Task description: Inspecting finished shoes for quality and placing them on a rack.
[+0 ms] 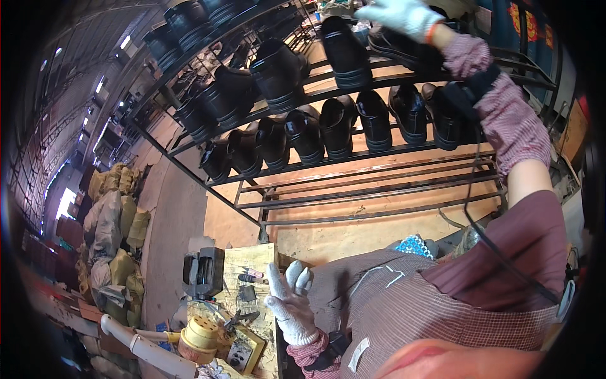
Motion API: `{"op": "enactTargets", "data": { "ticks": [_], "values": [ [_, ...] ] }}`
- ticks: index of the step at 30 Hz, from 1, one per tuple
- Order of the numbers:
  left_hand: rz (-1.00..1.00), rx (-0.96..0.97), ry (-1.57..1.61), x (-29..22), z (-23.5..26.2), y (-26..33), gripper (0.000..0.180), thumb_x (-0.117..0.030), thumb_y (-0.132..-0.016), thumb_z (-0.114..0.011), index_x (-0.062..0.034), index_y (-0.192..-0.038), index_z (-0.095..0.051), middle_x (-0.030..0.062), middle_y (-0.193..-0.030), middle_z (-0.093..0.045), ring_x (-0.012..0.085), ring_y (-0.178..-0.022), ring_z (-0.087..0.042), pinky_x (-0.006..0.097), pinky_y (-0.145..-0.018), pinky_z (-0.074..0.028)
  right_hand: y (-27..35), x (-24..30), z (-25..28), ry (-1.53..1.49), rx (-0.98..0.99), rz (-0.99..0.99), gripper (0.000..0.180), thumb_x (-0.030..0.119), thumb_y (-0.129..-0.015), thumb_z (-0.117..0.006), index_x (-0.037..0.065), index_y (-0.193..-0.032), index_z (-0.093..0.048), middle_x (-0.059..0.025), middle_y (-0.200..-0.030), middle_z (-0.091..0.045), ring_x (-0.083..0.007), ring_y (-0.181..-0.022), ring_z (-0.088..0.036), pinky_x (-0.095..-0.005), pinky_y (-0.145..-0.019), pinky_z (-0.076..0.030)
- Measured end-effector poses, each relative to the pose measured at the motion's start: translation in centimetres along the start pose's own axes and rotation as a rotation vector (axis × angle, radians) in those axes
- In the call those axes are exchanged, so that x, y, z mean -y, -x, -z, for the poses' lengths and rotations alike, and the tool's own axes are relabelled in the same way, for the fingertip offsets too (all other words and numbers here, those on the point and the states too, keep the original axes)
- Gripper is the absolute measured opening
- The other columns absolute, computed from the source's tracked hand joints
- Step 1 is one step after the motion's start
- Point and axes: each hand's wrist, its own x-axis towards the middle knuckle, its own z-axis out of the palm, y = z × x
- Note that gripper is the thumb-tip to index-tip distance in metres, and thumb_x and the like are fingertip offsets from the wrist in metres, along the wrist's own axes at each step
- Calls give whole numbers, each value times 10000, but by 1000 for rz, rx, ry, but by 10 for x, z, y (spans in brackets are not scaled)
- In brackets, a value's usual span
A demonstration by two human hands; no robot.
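Observation:
My right hand (404, 19), in a white knit glove, reaches up over the upper tier of a metal shoe rack (379, 196). Its fingers look stretched out, and I see nothing held in them. Just under it lies a dark leather shoe (398, 49), and a black shoe (345, 54) stands to its left. My left hand (291, 304), gloved too, hovers by the edge of a wooden bench (249, 258) with its fingers apart and nothing in them. Below the right hand, several black shoes (305, 136) stand in a row on the lower tier.
Tools with dark handles (252, 276) lie on the bench beside a yellow perforated cup-shaped fixture (199, 338) and a black metal block (203, 271). Stuffed sacks (113, 221) are piled at the left. A black cable (470, 215) hangs from my right arm.

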Motion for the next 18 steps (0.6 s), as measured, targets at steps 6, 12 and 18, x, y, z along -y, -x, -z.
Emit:
{"op": "enactTargets", "data": {
  "ticks": [6,12,18],
  "values": [
    [-7,-21,43,10,17,0,902,-746,-1061,-395,-104,-1690,-325,272,-1489,-590,363,-1192,-680,482,-1078,-527,55,-39,8,576,-296,208,552,259,-969,-708,124,-1497,-621,-162,-1188,-692,-369,-1177,-622,-423,-1025,-521],
    [18,-20,21,22,20,13,1042,-824,-990,-457,-122,-1724,-225,260,-1542,-551,347,-1271,-646,480,-1131,-484,147,137,-11,241,-107,846,516,15,-860,-742,29,-1374,-700,-173,-994,-674,-369,-1038,-652,-475,-1019,-506],
    [-241,-361,49,35,44,61,1111,-859,-957,-472,-249,-1748,14,210,-1770,-183,370,-1555,-356,535,-1293,-235,153,250,-54,-800,402,907,537,67,-965,-733,15,-1485,-613,-215,-1506,-574,-313,-1320,-630,-438,-1076,-529]
  ]
}}
